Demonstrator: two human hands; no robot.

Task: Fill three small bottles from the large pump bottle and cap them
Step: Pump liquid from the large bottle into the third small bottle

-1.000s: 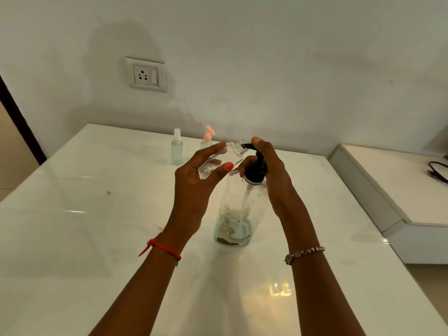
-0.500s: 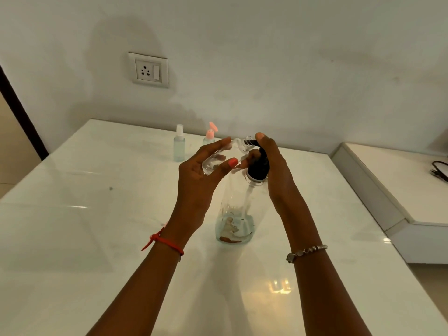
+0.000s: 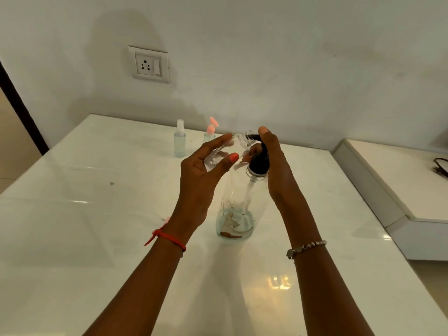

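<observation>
pump bottle (image 3: pixel 238 207) stands upright about mid-table, between the two hands, nearer the right one. clear body, black pump head (image 3: pixel 259 163), a shallow layer of pale liquid at the bottom.

right hand (image 3: pixel 276 170): fingers curled round the pump head, index fingertip on top of it, thumb tucked in by the collar. whether the head is pressed down, cannot tell.

left hand (image 3: pixel 203 175): holds a small clear bottle (image 3: pixel 219 154) pinched between thumb and near-straight fingers. it is tilted, uncapped, with its open mouth up against the pump nozzle. it sits above and left of the big bottle's shoulder, off the table. fill level inside it is too blurred to read.

red thread (image 3: pixel 169 237) on the left wrist, beaded bracelet (image 3: pixel 306 246) on the right.

writing: brownish marks low on the pump bottle wall; cannot tell whether print or something in the liquid. not legible.

outward: two more small bottles near the table's (image 3: pixel 97 214) far edge, left of the hands, just beside each other. spray bottle (image 3: pixel 180 141) has a white top on and pale bluish liquid. pink-cap bottle (image 3: pixel 210 133) has its flip lid standing open and is partly hidden behind the left fingers.

wall socket (image 3: pixel 149 65) on the wall above the far edge. white ledge (image 3: pixel 388 170) runs along the table's right edge, with a dark cable (image 3: pixel 440 166) on it at the frame edge.
</observation>
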